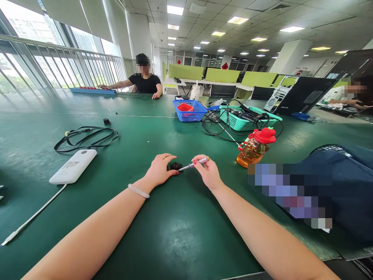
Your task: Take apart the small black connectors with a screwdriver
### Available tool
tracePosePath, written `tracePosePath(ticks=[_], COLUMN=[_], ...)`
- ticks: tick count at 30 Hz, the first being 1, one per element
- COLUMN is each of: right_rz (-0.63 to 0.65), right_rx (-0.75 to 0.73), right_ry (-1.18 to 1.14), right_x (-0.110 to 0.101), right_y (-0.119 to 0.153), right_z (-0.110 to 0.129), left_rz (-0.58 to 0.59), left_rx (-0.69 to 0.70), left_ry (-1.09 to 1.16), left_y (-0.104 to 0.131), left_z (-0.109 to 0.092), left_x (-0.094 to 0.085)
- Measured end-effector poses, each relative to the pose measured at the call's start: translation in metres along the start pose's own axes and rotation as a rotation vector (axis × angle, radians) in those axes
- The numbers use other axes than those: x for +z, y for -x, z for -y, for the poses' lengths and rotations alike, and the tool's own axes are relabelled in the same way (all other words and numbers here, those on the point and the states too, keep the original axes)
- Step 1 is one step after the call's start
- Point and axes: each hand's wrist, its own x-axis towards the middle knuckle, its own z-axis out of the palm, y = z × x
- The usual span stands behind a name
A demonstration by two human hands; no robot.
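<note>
On the green tabletop (175, 241) lies a small black part (175, 166), too small to name. My left hand (159, 169) is curved around its left side, thumb and fingers gripping it. A slim screwdriver (197, 162) with a clear handle and metal shaft is pinched in my right hand (208, 171). Its shaft slants down to the left, and the tip meets the black part or lies right against it; which one I cannot tell. A pale bangle (138, 191) circles my left wrist.
A white power bank (73, 167) with a cable and a black cord loop (87, 140) lie left. Ahead stand a blue basket (190, 112) and a teal basket (244, 123) of cables. An amber bottle (253, 152) and dark blue bag (349, 186) are right. A person (144, 79) sits across.
</note>
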Motion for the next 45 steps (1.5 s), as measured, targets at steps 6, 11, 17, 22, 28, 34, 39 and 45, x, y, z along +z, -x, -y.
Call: tracePosePath(ticks=[6, 11, 17, 22, 28, 34, 39, 45], right_rz=[0.032, 0.075, 0.109, 0.153, 0.206, 0.165, 0.175, 0.120], right_rx=[-0.307, -0.498, -0.585, -0.661, -0.743, -0.740, -0.753, -0.762], right_ry=[0.341, 0.542, 0.593, 0.646, 0.725, 0.731, 0.747, 0.754], right_x=[-0.001, 0.002, 0.005, 0.007, 0.008, 0.008, 0.008, 0.007], right_y=[0.006, 0.009, 0.012, 0.013, 0.015, 0.015, 0.015, 0.016], right_z=[0.018, 0.027, 0.029, 0.031, 0.032, 0.030, 0.033, 0.032], left_rz=[0.044, 0.020, 0.030, 0.041, 0.024, 0.015, 0.015, 0.025], left_rx=[-0.053, -0.034, -0.035, -0.039, -0.025, -0.006, -0.018, -0.029], left_ry=[0.041, 0.006, -0.026, -0.030, -0.024, -0.005, 0.001, 0.025], left_y=[-0.001, 0.000, 0.001, 0.000, 0.000, 0.000, 0.000, 0.000], left_z=[0.007, 0.005, 0.003, 0.002, 0.005, 0.008, 0.007, 0.005], left_x=[0.002, 0.005, 0.006, 0.005, 0.008, 0.010, 0.010, 0.009])
